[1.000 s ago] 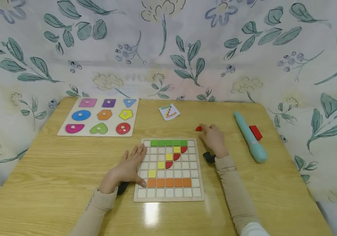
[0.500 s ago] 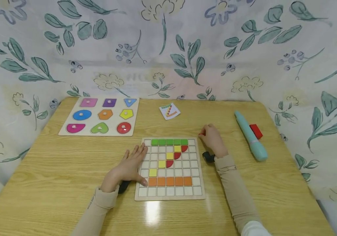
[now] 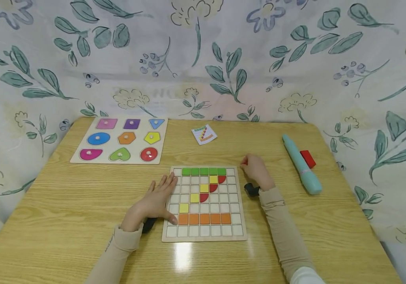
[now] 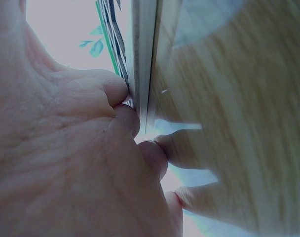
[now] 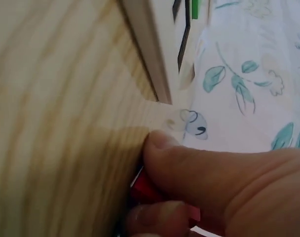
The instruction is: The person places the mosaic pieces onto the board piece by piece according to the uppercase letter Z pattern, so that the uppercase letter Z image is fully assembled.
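Pinching a small red piece [image 5: 142, 188] right of centre beside the grid board [image 3: 174, 236], the right hand [image 3: 257, 170] curls closed; light, rigid, best held by edges. Left hand [image 3: 153, 203] lies flat on the board.

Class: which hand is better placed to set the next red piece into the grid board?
Probably the right hand: it pinches the red piece beside the grid board. The left hand rests flat on the board's left edge.
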`<state>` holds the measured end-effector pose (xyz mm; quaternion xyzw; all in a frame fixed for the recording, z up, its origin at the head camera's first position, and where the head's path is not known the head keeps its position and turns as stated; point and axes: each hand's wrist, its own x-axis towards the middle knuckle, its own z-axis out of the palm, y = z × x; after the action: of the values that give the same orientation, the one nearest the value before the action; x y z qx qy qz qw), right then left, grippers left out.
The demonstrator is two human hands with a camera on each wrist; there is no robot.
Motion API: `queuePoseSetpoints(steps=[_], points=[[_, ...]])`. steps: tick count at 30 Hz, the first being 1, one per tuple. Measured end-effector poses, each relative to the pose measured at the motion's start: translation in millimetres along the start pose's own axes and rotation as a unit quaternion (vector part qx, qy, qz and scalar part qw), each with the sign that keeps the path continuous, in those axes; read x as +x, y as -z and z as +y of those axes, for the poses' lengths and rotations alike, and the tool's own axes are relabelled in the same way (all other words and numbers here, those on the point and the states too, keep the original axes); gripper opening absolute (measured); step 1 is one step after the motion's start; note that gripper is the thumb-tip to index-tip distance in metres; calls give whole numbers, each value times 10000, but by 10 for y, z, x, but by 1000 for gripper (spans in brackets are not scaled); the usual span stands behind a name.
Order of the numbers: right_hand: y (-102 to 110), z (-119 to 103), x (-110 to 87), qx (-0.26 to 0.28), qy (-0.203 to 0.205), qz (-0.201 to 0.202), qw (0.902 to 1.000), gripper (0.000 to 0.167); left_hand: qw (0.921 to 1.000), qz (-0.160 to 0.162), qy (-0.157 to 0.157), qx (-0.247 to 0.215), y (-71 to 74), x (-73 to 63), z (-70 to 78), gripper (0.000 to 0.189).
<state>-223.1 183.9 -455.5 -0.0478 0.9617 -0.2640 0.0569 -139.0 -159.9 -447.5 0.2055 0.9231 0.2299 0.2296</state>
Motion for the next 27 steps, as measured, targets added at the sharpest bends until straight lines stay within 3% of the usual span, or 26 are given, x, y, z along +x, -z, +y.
queuePoseSetpoints(steps=[6,11,15,18,23,25,27], points=[[45,41,-48,732,68,-150,9972,14,10000,-38,11,-41,4,-8,16,133],[84,-19,-91,1457,127,-239,9890,18,9999,-9,-31,-98,7,-15,19,133],[68,-147,-124,2286,270,-708,9706,21,9999,10,-86,-93,-4,-13,3,133],[11,-277,-179,2828,475,-1392,9478,21,9999,13,-88,-85,-16,-8,-11,133],[-181,-590,-330,3153,1117,-2607,9056,18,10000,20,-71,-53,-14,-6,-17,133],[-269,-724,-407,2972,1348,-2941,8983,17,10000,34,-74,-38,-10,-1,-17,133],[-340,-834,-481,2713,1508,-3062,9000,16,10000,38,-52,1,-10,8,-16,133]])
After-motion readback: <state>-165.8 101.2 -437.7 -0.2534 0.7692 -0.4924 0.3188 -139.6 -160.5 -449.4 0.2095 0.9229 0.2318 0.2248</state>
